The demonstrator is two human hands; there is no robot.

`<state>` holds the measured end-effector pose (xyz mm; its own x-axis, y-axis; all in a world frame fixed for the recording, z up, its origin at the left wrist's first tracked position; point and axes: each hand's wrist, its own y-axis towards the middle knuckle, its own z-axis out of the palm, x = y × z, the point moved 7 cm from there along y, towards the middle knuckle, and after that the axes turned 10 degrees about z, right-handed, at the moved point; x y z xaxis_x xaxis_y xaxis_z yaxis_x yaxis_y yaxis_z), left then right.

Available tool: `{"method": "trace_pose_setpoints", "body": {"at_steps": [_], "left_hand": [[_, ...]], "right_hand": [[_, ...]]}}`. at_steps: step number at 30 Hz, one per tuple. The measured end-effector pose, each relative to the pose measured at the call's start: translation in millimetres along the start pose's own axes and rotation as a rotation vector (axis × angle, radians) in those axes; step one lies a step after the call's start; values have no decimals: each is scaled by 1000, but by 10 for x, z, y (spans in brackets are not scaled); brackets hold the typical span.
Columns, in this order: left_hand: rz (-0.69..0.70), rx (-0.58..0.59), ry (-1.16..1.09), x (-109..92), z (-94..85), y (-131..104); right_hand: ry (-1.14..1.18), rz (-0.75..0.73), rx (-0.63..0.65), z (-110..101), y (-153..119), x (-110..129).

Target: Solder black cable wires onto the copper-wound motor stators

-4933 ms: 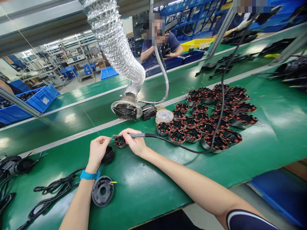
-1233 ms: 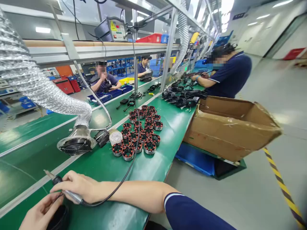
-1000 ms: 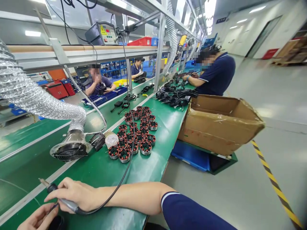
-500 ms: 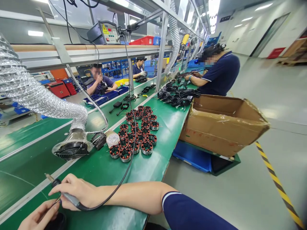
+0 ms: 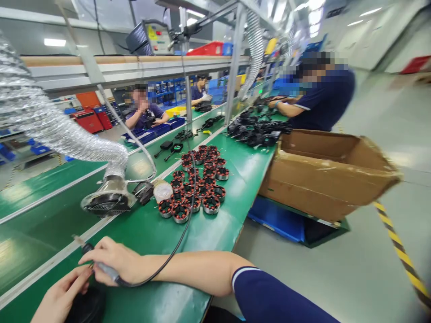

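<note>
My right hand (image 5: 121, 262) is closed around a soldering iron (image 5: 107, 270), its tip pointing up and left over the green bench. A black cord (image 5: 175, 246) runs from the iron's rear end across my forearm and upward. My left hand (image 5: 65, 289) is just left of it, thumb and fingers pinched on a thin wire (image 5: 90, 266) close to the right fingertips. Below the left fingers lies a dark rounded part (image 5: 90, 306), mostly hidden and blurred. Ahead on the bench stand several motor stators (image 5: 181, 213) with copper-coloured windings.
A fume extractor hose (image 5: 77, 139) ends in a funnel (image 5: 109, 202) at left. Beside the stators sits a whitish round tub (image 5: 163, 192). Black cabled parts (image 5: 256, 130) are heaped farther back. A cardboard box (image 5: 323, 179) flanks the bench; co-workers (image 5: 326, 96) sit beyond.
The camera view has shifted, so the bench and its contents appear farther right. Both hands stay close together, with the soldering iron still held and the wire still pinched.
</note>
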<state>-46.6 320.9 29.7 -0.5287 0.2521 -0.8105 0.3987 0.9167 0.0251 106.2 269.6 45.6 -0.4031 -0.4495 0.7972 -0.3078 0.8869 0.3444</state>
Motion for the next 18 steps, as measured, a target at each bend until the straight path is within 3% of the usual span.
{"method": "trace_pose_setpoints", "body": {"at_steps": [5, 12, 18], "left_hand": [[40, -4, -32, -340, 80, -121], [-17, -62, -219, -265, 64, -168], [-6, -54, -200, -263, 84, -167]], "right_hand": [[95, -56, -206, -13, -48, -60], [245, -25, -326, -55, -19, -107], [254, -23, -387, -61, -43, -121]]}}
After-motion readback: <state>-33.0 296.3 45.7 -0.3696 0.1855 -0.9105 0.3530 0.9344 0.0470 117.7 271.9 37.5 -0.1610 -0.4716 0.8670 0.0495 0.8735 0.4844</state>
